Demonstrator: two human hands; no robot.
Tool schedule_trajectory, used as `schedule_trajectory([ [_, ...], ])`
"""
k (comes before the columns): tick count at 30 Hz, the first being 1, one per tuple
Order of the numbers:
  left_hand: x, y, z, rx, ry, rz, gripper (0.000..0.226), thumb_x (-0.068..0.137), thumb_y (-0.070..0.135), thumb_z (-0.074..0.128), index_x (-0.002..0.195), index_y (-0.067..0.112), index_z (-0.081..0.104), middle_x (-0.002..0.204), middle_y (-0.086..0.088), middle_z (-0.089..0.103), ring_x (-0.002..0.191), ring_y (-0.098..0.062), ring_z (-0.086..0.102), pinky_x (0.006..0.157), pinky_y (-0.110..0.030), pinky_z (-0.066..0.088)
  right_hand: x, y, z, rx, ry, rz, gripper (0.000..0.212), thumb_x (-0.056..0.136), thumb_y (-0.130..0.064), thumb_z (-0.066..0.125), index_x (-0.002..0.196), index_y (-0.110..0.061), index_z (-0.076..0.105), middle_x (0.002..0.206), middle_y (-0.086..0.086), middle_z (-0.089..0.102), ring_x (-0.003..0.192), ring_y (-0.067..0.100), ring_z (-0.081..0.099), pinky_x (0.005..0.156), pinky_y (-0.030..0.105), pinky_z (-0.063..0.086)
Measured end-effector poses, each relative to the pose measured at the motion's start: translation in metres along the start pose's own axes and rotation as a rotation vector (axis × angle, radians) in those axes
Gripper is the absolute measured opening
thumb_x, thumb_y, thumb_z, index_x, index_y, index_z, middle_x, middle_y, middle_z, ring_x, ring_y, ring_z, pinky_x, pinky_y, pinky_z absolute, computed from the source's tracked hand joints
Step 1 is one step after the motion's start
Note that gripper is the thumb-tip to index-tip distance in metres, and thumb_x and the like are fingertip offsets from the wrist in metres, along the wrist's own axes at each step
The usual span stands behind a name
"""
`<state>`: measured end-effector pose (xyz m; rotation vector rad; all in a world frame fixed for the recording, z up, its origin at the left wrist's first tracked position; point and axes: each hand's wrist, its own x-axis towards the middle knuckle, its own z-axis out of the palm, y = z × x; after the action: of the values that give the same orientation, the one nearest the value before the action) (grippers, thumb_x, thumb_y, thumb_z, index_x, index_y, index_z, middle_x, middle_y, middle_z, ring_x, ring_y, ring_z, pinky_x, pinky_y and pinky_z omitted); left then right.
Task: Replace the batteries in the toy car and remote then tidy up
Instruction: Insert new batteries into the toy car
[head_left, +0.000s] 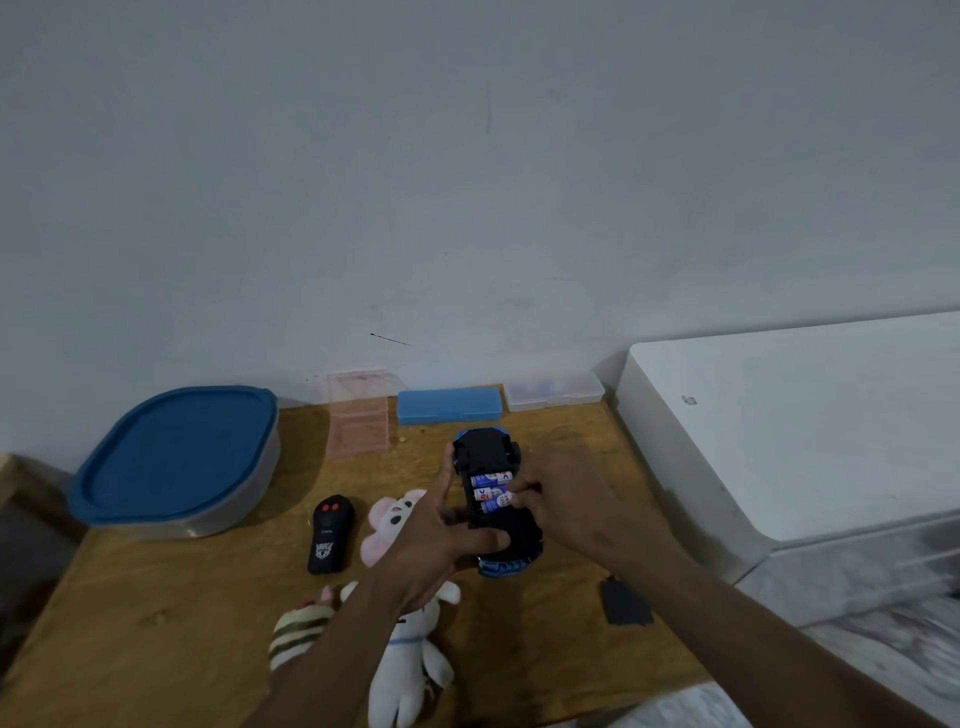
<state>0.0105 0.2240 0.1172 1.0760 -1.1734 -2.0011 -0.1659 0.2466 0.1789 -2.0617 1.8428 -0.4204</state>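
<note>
Nearest, plush toys lie on the wooden surface. Beyond them the left hand grips the upturned toy car, fingers wrapped around its side. Right-hand fingers pinch a battery in its open compartment. The remote lies left of the car; the battery cover lies to its right.

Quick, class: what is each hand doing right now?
Left hand: closed around the upturned blue toy car.
Right hand: fingertips pinching a battery in its compartment.
</note>
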Motion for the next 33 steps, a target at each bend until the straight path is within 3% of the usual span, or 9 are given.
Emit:
schedule_trajectory([
  [4, 0.001, -0.004, -0.004, 0.025, 0.025, -0.004, 0.118, 0.071, -0.017, 0.073, 0.145, 0.056, 0.016, 0.121, -0.021, 0.064, 0.104, -0.038, 0.067, 0.090, -0.061, 0.050, 0.001, -0.007, 0.004, -0.055, -0.082, -0.006, 0.028, 0.093, -0.017, 0.059, 0.119, -0.010, 0.067, 0.119, 0.010, 0.067, 0.106, 0.020, 0.062, 0.090, 0.025, 0.048],
  [8, 0.000, -0.005, -0.005, 0.118, 0.023, 0.057, 0.122, 0.067, -0.012, 0.078, 0.143, 0.059, 0.014, 0.123, -0.019, 0.061, 0.105, -0.035, 0.067, 0.089, -0.059, 0.052, 0.003, -0.004, 0.005, 0.086, -0.050, 0.115, 0.019, 0.084, -0.014, 0.071, 0.102, -0.013, 0.073, 0.109, 0.001, 0.069, 0.095, 0.009, 0.061, 0.066, 0.005, 0.038],
  [11, -0.002, -0.004, -0.004, 0.159, 0.010, 0.097, 0.121, 0.065, -0.007, 0.080, 0.143, 0.060, 0.015, 0.123, -0.018, 0.060, 0.106, -0.034, 0.066, 0.089, -0.058, 0.053, 0.006, -0.001, -0.001, 0.227, -0.046, 0.284, 0.029, 0.070, -0.018, 0.083, 0.092, -0.013, 0.066, 0.090, -0.007, 0.064, 0.081, 0.005, 0.059, 0.060, 0.012, 0.041],
  [13, -0.003, -0.005, -0.005, 0.154, 0.006, 0.117, 0.121, 0.062, -0.002, 0.082, 0.142, 0.061, 0.016, 0.124, -0.019, 0.060, 0.107, -0.036, 0.066, 0.089, -0.058, 0.053, 0.010, 0.001, -0.003, 0.275, -0.069, 0.390, 0.039, 0.065, -0.022, 0.087, 0.092, -0.014, 0.060, 0.090, -0.004, 0.064, 0.082, 0.009, 0.061, 0.067, 0.023, 0.051],
  [16, -0.002, -0.007, -0.006, 0.164, 0.023, 0.123, 0.122, 0.061, -0.003, 0.082, 0.141, 0.063, 0.017, 0.123, -0.020, 0.059, 0.105, -0.037, 0.066, 0.088, -0.058, 0.054, 0.013, -0.001, 0.004, 0.324, -0.084, 0.461, 0.039, 0.067, -0.019, 0.086, 0.092, -0.014, 0.057, 0.091, 0.000, 0.065, 0.089, 0.016, 0.066, 0.078, 0.035, 0.058],
  [23, 0.000, -0.008, -0.008, 0.054, -0.003, 0.036, 0.120, 0.065, -0.011, 0.077, 0.139, 0.064, 0.020, 0.126, -0.020, 0.058, 0.107, -0.037, 0.066, 0.091, -0.061, 0.051, 0.010, -0.004, 0.013, 0.337, -0.036, 0.459, 0.037, 0.073, -0.018, 0.081, 0.082, -0.024, 0.046, 0.092, -0.003, 0.059, 0.088, 0.013, 0.061, 0.080, 0.030, 0.056],
  [27, -0.004, -0.006, -0.007, 0.058, -0.040, 0.007, 0.117, 0.072, -0.015, 0.073, 0.139, 0.063, 0.018, 0.126, -0.014, 0.061, 0.110, -0.034, 0.065, 0.090, -0.057, 0.052, 0.007, 0.001, 0.017, 0.405, -0.043, 0.490, 0.036, 0.073, -0.016, 0.082, 0.087, -0.022, 0.049, 0.092, -0.001, 0.061, 0.087, 0.014, 0.063, 0.078, 0.035, 0.059],
  [30, -0.006, -0.011, -0.008, 0.080, -0.066, -0.021, 0.118, 0.075, -0.015, 0.071, 0.141, 0.060, 0.010, 0.123, -0.013, 0.065, 0.110, -0.034, 0.065, 0.092, -0.056, 0.052, -0.001, 0.005, 0.022, 0.455, -0.046, 0.525, 0.034, 0.077, -0.016, 0.079, 0.093, -0.020, 0.049, 0.094, 0.000, 0.060, 0.084, 0.013, 0.063, 0.072, 0.030, 0.059],
  [33, -0.008, -0.018, -0.007, 0.139, -0.093, -0.015, 0.122, 0.072, -0.011, 0.076, 0.145, 0.057, 0.006, 0.124, -0.011, 0.065, 0.112, -0.030, 0.064, 0.093, -0.055, 0.052, -0.010, 0.005, 0.027, 0.512, -0.010, 0.580, 0.043, 0.072, -0.028, 0.083, 0.101, -0.016, 0.053, 0.097, 0.002, 0.064, 0.083, 0.016, 0.066, 0.068, 0.033, 0.061],
])
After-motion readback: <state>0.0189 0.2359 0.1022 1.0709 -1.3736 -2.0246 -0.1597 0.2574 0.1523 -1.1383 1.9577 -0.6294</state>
